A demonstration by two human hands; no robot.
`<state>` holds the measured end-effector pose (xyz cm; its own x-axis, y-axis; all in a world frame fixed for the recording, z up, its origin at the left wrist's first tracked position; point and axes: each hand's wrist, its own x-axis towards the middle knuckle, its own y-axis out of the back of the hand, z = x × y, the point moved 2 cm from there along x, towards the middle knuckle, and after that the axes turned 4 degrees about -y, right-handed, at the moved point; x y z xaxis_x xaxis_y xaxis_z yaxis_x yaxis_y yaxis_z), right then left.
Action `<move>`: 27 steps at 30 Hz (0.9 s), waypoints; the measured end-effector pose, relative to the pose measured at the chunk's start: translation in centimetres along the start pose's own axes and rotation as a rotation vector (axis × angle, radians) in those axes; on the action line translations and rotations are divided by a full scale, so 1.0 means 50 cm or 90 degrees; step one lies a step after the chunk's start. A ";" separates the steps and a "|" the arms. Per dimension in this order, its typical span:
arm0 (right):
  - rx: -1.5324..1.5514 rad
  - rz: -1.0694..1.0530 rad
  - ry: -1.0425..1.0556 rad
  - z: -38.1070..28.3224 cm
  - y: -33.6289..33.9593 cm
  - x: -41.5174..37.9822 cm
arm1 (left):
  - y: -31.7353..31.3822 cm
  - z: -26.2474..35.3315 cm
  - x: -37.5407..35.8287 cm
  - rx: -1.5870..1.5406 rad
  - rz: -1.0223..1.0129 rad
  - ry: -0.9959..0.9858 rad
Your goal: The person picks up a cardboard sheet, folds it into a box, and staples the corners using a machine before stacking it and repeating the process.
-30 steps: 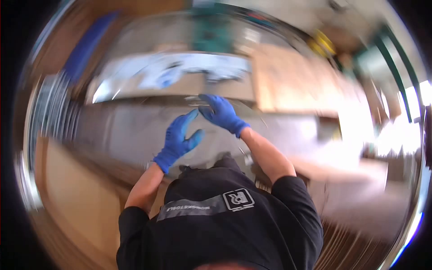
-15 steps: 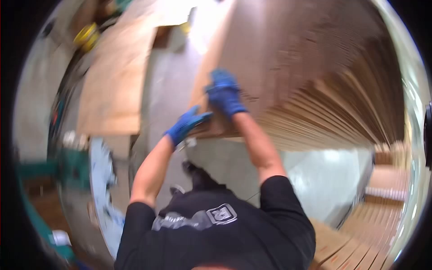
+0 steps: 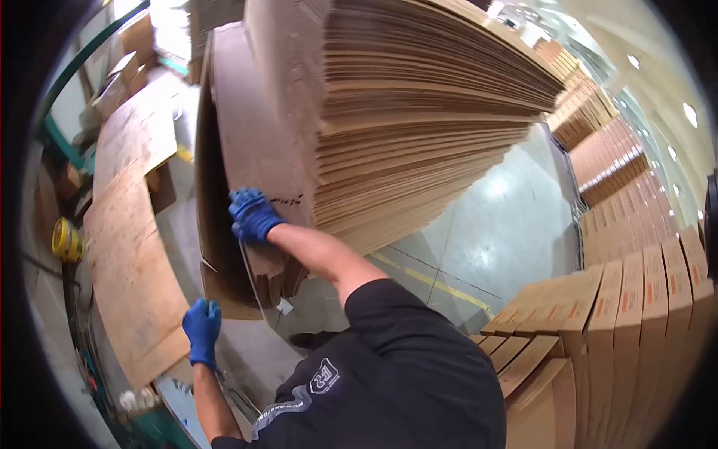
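Observation:
Both hands wear blue gloves. My right hand (image 3: 253, 215) is closed over the near edge of a cardboard sheet (image 3: 262, 142) at the left side of a tall stack of flat cardboard (image 3: 419, 112). To the lower left, my left hand (image 3: 202, 326) is closed in a fist, near the lower corner of a separate cardboard panel (image 3: 208, 172); whatever its fingers hold, if anything, is hidden. A dark gap shows between that panel and the sheet under my right hand.
Plywood boards (image 3: 134, 269) lie on the left, with a yellow bucket (image 3: 68, 240) beside them. Packed cardboard boxes (image 3: 643, 299) stand at the lower right. More stacks (image 3: 617, 161) stand farther back. A yellow line (image 3: 434, 283) crosses the floor.
The view has turned, so the stack's layered edges show more. My hands have moved apart, the left one down and away. A panel now stands apart from the stack, with a gap between.

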<state>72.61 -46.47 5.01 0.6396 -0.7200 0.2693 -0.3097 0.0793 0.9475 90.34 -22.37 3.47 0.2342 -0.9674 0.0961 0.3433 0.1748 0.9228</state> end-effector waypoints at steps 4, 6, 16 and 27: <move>-0.027 -0.072 0.046 -0.029 0.038 0.061 | 0.069 -0.028 -0.282 0.001 0.032 0.148; 0.036 0.103 0.250 -0.132 0.084 0.067 | 0.066 -0.058 -0.485 0.007 0.118 0.254; 0.306 -0.150 0.845 -0.827 -0.070 -0.358 | 0.053 0.077 -1.310 -0.009 0.734 0.813; 0.275 -0.252 0.838 -0.839 -0.038 -0.517 | -0.101 -0.145 -1.275 -0.327 0.587 1.032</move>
<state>86.19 0.89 3.47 0.8309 0.5220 0.1926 0.0056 -0.3540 0.9352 80.27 39.77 -10.01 0.8570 0.4516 -0.2484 -0.2368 0.7731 0.5884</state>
